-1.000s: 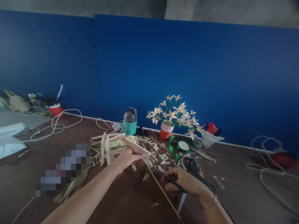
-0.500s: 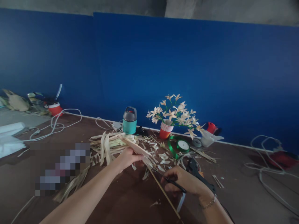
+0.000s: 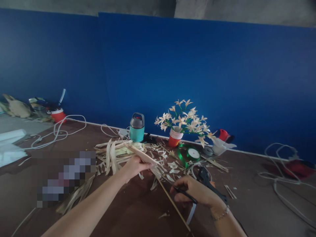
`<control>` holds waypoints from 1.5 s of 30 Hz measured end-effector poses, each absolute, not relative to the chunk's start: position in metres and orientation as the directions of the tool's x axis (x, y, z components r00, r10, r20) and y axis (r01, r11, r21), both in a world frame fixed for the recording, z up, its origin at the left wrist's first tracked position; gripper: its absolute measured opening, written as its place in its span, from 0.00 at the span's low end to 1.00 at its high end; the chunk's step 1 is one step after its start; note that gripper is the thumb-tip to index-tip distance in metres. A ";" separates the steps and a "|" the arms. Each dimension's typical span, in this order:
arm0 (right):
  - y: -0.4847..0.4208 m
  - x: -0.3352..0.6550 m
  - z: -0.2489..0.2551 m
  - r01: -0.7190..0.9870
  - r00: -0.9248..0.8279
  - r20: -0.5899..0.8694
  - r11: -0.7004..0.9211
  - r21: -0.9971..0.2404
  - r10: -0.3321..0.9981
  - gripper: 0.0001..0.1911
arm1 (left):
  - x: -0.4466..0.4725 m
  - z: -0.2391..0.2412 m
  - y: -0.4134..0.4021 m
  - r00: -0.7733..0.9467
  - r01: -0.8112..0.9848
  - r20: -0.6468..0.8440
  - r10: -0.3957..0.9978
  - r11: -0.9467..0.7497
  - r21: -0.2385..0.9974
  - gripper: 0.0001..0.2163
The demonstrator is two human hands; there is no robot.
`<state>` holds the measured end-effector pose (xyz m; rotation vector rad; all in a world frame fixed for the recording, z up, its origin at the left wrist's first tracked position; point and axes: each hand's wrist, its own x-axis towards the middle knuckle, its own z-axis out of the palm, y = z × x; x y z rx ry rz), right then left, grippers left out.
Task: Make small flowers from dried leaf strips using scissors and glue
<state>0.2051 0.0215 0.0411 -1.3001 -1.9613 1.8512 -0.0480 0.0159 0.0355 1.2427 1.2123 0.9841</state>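
Note:
My left hand [image 3: 135, 168] is closed on a pale dried husk strip [image 3: 142, 153], pinched between thumb and fingers. My right hand [image 3: 189, 191] is wrapped round black-handled scissors [image 3: 185, 195], whose blades point up and left toward the near end of the strip. A long thin stalk-like strip [image 3: 172, 201] runs from below my left hand down past my right hand. Cut scraps [image 3: 173, 167] lie just beyond the hands. A black glue gun [image 3: 204, 177] rests behind my right wrist, partly hidden by it.
Dried husks [image 3: 115, 154] are heaped behind my left hand. Farther back stand a teal-and-grey jar [image 3: 137, 130] and a red cup [image 3: 174, 139] holding pale husk flowers [image 3: 182, 121]. A green ribbon spool [image 3: 193, 154] lies near the cup. White cables [image 3: 278, 184] trail at the right.
Very little differs. The near end of the husk strip has shifted slightly right and down. Both hands keep their grips.

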 end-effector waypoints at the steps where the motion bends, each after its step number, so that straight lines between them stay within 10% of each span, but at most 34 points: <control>1: 0.022 0.205 0.042 0.475 -0.615 -0.440 -0.138 -0.869 0.655 0.14 | -0.048 0.035 0.016 0.135 0.090 -0.122 0.983 0.110 0.990 0.05; 45: 0.028 0.204 0.031 0.564 -0.572 -0.415 -0.027 -0.825 0.708 0.15 | -0.042 0.038 0.014 0.086 0.021 -0.218 0.972 0.217 0.976 0.08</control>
